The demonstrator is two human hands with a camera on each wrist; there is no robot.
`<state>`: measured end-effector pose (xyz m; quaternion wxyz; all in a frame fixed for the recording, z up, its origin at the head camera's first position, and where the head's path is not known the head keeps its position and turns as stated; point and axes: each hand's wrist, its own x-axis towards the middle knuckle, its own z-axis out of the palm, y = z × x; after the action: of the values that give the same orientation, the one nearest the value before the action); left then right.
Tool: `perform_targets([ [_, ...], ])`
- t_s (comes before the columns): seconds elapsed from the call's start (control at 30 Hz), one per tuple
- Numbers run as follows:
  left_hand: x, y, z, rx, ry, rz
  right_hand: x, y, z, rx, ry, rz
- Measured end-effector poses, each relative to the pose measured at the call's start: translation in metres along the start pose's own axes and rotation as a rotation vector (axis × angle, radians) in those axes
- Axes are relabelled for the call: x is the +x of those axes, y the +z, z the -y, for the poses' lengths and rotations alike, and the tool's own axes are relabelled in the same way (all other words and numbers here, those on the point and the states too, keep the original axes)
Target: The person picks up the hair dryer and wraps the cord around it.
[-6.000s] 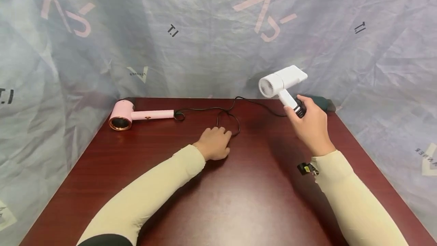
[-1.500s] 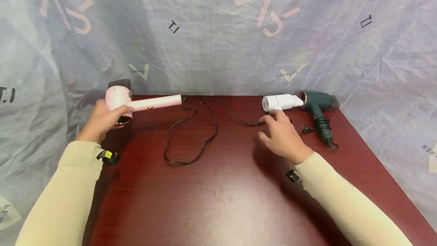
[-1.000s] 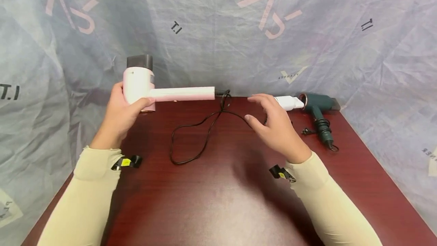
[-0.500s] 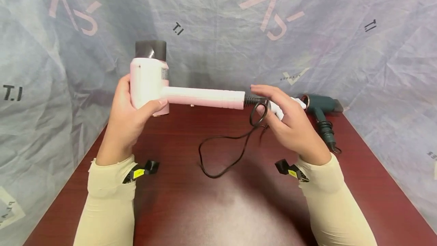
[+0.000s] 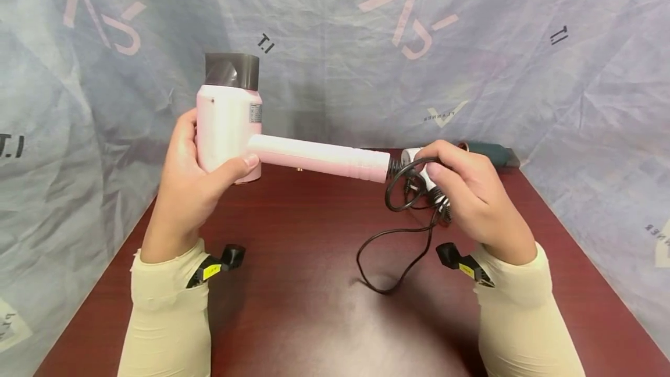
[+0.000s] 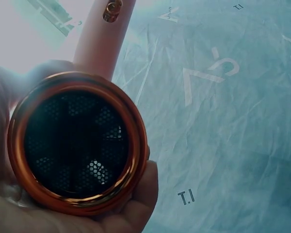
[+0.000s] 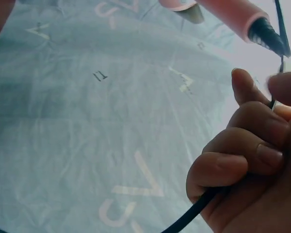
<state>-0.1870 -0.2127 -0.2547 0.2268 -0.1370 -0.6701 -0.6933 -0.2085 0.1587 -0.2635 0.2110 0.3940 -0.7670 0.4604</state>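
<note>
My left hand (image 5: 189,191) grips the pink hair dryer (image 5: 225,127) round its barrel, holding it above the table with the dark nozzle (image 5: 230,71) upward and the handle (image 5: 324,159) to the right. In the left wrist view its copper-rimmed grille (image 6: 77,143) faces the camera, fingers wrapped round the side. My right hand (image 5: 478,202) holds the black cord (image 5: 384,291) just beyond the handle's end. Its fingers curl round the cord in the right wrist view, and a loop hangs below. The plug (image 5: 410,185) dangles near the handle's end.
A white hair dryer (image 5: 410,156) lies at the back right, partly hidden behind my right hand and the cord. Beside it is a dark green hair dryer (image 5: 494,155), its handle hidden. Printed grey cloth (image 5: 324,74) encloses the table (image 5: 293,260) at the back and sides.
The white dryer was set down by the green one. My left hand lifted the pink dryer and carried it right and up; my right hand let go of the white one and took the cord.
</note>
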Motion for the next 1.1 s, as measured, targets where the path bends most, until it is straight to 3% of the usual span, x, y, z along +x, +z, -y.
perform_targets([
  [0.13,-0.001,0.001,0.000,-0.007,-0.009,0.023,-0.001,-0.005,0.007,0.047,-0.056,0.008],
  [0.27,-0.002,0.004,-0.001,0.022,-0.021,0.065,-0.003,-0.004,0.013,0.007,-0.095,-0.022],
  [0.47,-0.007,0.009,-0.004,0.050,-0.008,0.207,-0.004,0.002,0.015,0.064,-0.146,-0.075],
  [0.63,-0.014,0.018,-0.005,0.018,-0.024,0.308,-0.004,0.007,0.018,0.090,-0.180,0.007],
  [0.73,-0.018,0.025,-0.005,-0.031,-0.014,0.339,-0.003,0.012,0.020,0.066,-0.154,0.074],
  [0.93,-0.022,0.035,-0.003,-0.049,0.079,0.272,-0.002,0.020,0.016,-0.026,-0.054,0.091],
  [1.1,-0.021,0.039,-0.001,-0.101,0.105,0.216,-0.002,0.028,0.002,0.003,-0.024,0.109],
])
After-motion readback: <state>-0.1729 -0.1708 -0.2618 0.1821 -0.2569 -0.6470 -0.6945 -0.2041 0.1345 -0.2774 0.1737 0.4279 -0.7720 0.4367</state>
